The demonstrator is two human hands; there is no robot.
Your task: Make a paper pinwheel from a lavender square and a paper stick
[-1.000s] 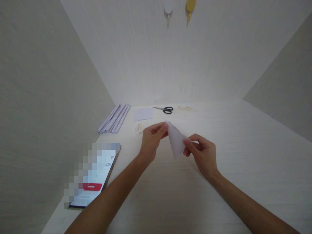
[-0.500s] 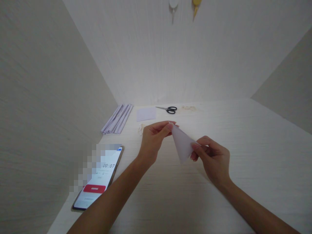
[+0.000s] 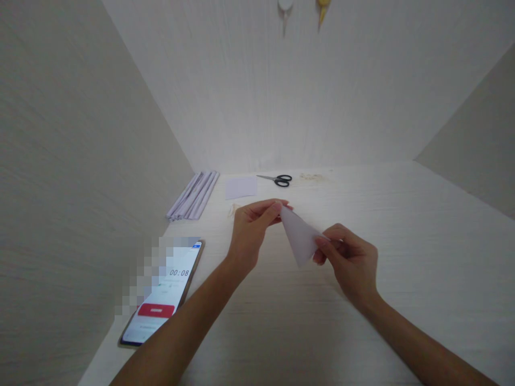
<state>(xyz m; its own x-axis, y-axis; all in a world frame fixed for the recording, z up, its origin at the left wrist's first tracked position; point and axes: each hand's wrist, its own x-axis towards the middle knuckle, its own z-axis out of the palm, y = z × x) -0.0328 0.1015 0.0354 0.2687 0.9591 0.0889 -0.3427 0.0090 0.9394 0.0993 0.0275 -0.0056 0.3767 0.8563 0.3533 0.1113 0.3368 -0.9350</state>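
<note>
A piece of white paper, folded into a triangle, is held up above the table between both hands. My left hand pinches its upper left corner between thumb and fingers. At its right corner my right hand grips it, thumb on top and fingers curled beneath. The third corner points down toward me, free of either hand. Some of the fingertips behind the paper are hidden.
Behind my hands lie a white paper sheet, black-handled scissors and pale rubber bands or strings. Rolled papers are stacked at the left wall. A phone showing a timer lies by my left forearm. Walls enclose the table.
Both hands keep their grip on the folded paper, with only a very slight shift left. The phone's timer has gone from 00:07 to 00:08.
</note>
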